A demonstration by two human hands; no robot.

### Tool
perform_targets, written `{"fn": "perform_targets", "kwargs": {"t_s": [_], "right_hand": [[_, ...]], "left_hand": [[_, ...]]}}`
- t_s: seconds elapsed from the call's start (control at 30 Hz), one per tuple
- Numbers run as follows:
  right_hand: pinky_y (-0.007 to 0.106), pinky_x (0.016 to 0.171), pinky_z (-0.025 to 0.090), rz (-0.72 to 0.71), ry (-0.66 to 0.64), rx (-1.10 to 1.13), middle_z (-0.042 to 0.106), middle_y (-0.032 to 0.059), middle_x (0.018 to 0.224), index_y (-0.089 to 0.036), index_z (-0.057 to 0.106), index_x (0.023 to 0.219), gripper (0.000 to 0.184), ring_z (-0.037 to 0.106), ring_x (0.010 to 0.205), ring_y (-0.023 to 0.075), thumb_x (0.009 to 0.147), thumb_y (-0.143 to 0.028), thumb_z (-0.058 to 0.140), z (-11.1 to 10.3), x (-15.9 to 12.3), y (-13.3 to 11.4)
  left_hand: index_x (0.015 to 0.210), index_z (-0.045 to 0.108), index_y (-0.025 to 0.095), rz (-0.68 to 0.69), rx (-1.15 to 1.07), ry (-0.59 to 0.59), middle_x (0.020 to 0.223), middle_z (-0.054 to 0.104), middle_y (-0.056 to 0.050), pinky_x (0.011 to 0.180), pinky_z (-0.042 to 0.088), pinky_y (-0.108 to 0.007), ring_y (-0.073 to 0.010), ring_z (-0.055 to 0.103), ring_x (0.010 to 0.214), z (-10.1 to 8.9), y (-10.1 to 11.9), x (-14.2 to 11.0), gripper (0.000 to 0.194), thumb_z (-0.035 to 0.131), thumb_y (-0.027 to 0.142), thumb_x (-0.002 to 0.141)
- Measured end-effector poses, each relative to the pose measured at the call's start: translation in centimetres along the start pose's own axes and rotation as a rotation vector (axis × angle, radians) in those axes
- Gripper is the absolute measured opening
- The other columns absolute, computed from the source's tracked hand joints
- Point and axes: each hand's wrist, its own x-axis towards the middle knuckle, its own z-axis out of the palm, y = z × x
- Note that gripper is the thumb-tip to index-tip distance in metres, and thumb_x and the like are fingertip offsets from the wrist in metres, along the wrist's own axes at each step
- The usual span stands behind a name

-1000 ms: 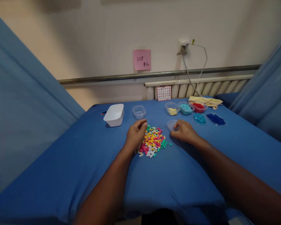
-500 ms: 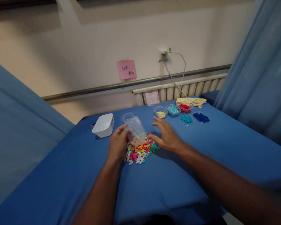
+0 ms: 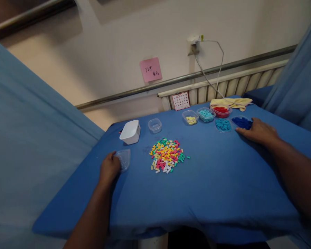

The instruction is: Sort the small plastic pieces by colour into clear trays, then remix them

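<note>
On the left side of the blue-covered table, my left hand [image 3: 110,168] grips a clear plastic box [image 3: 125,159] by its left side; the box looks empty. Far to the right, my right hand [image 3: 260,131] has its thumb and fingers around the near right edge of a clear container of dark blue pieces [image 3: 241,122]. Between my hands lies a loose pile of small coloured pieces [image 3: 167,155], in yellow, pink, green, white and beige. Beside the dark blue pieces is a container of teal pieces [image 3: 223,125].
Along the back stand containers of pale yellow [image 3: 190,120], light blue [image 3: 206,114] and red pieces [image 3: 222,111]. A yellow cloth [image 3: 230,102] lies behind them. A white tub [image 3: 131,132] and another clear box [image 3: 154,126] are at the back left. A printed card [image 3: 180,101] leans by the radiator.
My left hand has carried the clear box from above the pile to the left and down. My right hand has moved right to the dark blue pieces' container. The view has shifted.
</note>
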Motion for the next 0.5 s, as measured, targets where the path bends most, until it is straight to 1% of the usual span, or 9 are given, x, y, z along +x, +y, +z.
{"fn": "perform_targets", "kwargs": {"t_s": [0.07,0.1,0.17,0.2,0.23,0.3,0.37,0.43,0.5], "right_hand": [[0.052,0.089,0.045,0.001,0.024,0.003,0.071,0.0378,0.13,-0.003,0.059,0.155,0.093,0.069,0.124,0.047,0.091,-0.068,0.079,0.3,0.3,0.0],[0.053,0.089,0.045,-0.006,0.04,0.009,0.071,0.038,0.131,-0.004,0.06,0.154,0.091,0.069,0.124,0.0474,0.092,-0.067,0.079,0.4,0.3,-0.1],[0.053,0.09,0.046,-0.011,0.047,0.02,0.07,0.0381,0.133,-0.004,0.061,0.153,0.088,0.069,0.125,0.0483,0.092,-0.064,0.079,0.3,0.3,-0.5],[0.053,0.091,0.047,-0.006,0.045,0.024,0.07,0.0381,0.133,-0.003,0.061,0.152,0.087,0.068,0.126,0.0486,0.091,-0.063,0.079,0.1,0.3,-0.7],[0.053,0.092,0.047,0.004,0.043,0.029,0.07,0.0381,0.133,-0.003,0.06,0.152,0.086,0.067,0.127,0.0487,0.091,-0.061,0.08,-0.1,0.2,-0.9],[0.053,0.094,0.049,0.032,0.052,0.041,0.068,0.0389,0.136,-0.002,0.057,0.154,0.086,0.066,0.131,0.0487,0.092,-0.057,0.08,-0.5,-0.1,-0.9],[0.054,0.098,0.051,0.018,0.084,0.066,0.065,0.0392,0.141,-0.001,0.052,0.157,0.088,0.064,0.134,0.0494,0.092,-0.055,0.079,-0.9,-0.4,-0.5],[0.056,0.102,0.052,-0.052,0.124,0.08,0.063,0.038,0.144,-0.002,0.048,0.161,0.09,0.062,0.136,0.0514,0.092,-0.053,0.078,-1.4,-0.9,-0.1],[0.059,0.107,0.052,-0.14,0.161,0.077,0.063,0.0349,0.144,-0.005,0.045,0.163,0.092,0.06,0.137,0.0527,0.091,-0.051,0.078,-1.9,-1.4,-0.1]], "left_hand": [[0.108,0.074,0.012,0.062,0.172,-0.017,0.115,0.077,-0.021,0.109,0.051,-0.058,-0.0462,0.067,0.125,-0.1,0.2,-0.1,0.033,0.063,0.022,0.079],[0.11,0.074,0.011,0.118,0.267,-0.012,0.125,0.075,-0.023,0.115,0.048,-0.06,-0.0477,0.064,0.133,0.0,0.5,-0.1,0.034,0.06,0.023,0.082],[0.121,0.073,0.01,0.261,0.383,-0.001,0.141,0.071,-0.023,0.124,0.043,-0.062,-0.0458,0.059,0.142,0.6,1.4,-0.5,0.039,0.055,0.026,0.09],[0.127,0.072,0.011,0.334,0.384,-0.008,0.146,0.069,-0.021,0.127,0.042,-0.061,-0.0431,0.058,0.145,1.1,2.0,-0.8,0.043,0.052,0.029,0.094],[0.134,0.07,0.012,0.406,0.356,-0.047,0.151,0.067,-0.02,0.129,0.04,-0.058,-0.0399,0.057,0.148,1.8,2.7,-1.3,0.047,0.049,0.034,0.099],[0.147,0.065,0.011,0.503,0.269,-0.188,0.161,0.06,-0.021,0.132,0.039,-0.054,-0.0353,0.055,0.152,3.7,4.4,-2.6,0.059,0.041,0.045,0.105],[0.158,0.056,0.01,0.557,0.242,-0.374,0.171,0.048,-0.021,0.135,0.034,-0.055,-0.0333,0.045,0.161,5.8,6.4,-4.2,0.068,0.035,0.052,0.109],[0.166,0.047,0.009,0.608,0.289,-0.561,0.178,0.034,-0.022,0.137,0.029,-0.055,-0.0336,0.033,0.168,7.8,8.5,-5.9,0.075,0.032,0.057,0.111],[0.17,0.04,0.008,0.645,0.359,-0.689,0.181,0.026,-0.024,0.137,0.025,-0.057,-0.0353,0.025,0.17,9.5,10.5,-7.2,0.078,0.031,0.059,0.112]]}}
